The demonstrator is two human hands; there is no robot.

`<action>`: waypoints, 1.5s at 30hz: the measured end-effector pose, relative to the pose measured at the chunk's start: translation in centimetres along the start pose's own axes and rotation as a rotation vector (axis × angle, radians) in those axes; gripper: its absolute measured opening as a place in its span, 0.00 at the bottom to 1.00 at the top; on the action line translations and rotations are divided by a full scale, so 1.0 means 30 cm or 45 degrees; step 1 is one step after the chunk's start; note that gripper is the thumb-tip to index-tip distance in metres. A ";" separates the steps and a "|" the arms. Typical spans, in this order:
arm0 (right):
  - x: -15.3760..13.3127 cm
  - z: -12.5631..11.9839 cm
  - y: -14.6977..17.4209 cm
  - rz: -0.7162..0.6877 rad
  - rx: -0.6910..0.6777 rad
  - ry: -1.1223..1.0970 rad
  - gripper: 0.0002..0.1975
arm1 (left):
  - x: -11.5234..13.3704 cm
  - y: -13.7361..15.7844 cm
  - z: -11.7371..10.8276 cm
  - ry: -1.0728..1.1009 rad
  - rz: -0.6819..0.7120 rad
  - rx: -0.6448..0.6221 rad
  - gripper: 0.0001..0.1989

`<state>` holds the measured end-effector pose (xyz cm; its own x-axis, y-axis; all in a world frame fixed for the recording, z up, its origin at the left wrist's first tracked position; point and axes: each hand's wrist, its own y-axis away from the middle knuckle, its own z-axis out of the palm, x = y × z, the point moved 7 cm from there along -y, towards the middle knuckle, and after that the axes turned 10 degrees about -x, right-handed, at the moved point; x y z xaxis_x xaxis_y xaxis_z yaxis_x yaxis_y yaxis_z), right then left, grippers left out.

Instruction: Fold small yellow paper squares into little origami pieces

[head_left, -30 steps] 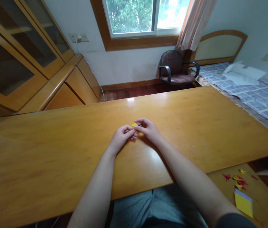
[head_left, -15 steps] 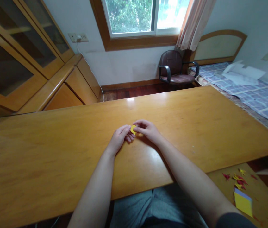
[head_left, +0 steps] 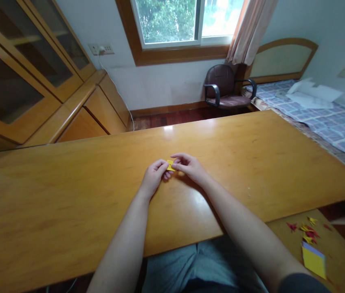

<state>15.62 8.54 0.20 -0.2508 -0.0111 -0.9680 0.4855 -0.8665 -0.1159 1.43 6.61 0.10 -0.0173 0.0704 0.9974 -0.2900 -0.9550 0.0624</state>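
A small folded piece of yellow paper [head_left: 170,165] is held just above the wooden table [head_left: 77,195]. My left hand [head_left: 156,173] pinches its left side, the thumb on top and the other fingers curled beneath. On its right side, my right hand [head_left: 188,166] grips the paper between thumb and fingers, its index finger raised a little along the far edge. The fingertips cover parts of the paper, so its exact folds are hard to make out.
A lower surface [head_left: 285,236] at the right bears several small red and yellow folded paper figures [head_left: 308,232] and a stack of yellow and purple paper sheets [head_left: 313,261]. Beyond the table stand a brown armchair [head_left: 221,83], a bed [head_left: 331,118] and a glass-fronted cabinet [head_left: 59,106].
The yellow paper has turned slightly and now lies flatter between the fingers. My left fingers have closed in more under it. My right hand has barely moved.
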 end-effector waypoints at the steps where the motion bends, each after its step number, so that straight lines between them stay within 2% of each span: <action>1: 0.001 0.000 0.000 -0.003 0.001 0.003 0.20 | -0.001 -0.002 -0.002 0.019 0.012 0.009 0.14; 11: 0.005 0.003 0.004 0.088 0.005 0.094 0.14 | -0.001 0.000 -0.016 -0.008 0.019 0.058 0.14; 18: -0.010 0.000 0.007 0.081 0.011 0.156 0.12 | 0.010 0.002 -0.016 -0.045 0.026 0.073 0.13; 22: -0.023 -0.001 0.011 0.016 0.007 0.173 0.12 | 0.001 0.000 -0.031 0.042 0.036 0.130 0.12; 26: -0.046 0.015 0.015 -0.103 -0.061 0.367 0.10 | -0.008 -0.003 -0.045 0.130 0.054 0.194 0.11; 32: -0.064 0.014 0.011 -0.184 -0.022 0.530 0.07 | -0.003 -0.004 -0.027 0.095 0.042 0.119 0.12; 45: -0.030 0.012 0.005 -0.020 -0.004 0.190 0.11 | 0.009 -0.002 -0.011 0.003 0.057 0.046 0.11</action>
<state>15.62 8.23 1.13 -0.1315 0.0771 -0.9883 0.4850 -0.8645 -0.1320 1.14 6.78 0.34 -0.0316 0.0278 0.9991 -0.2541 -0.9670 0.0189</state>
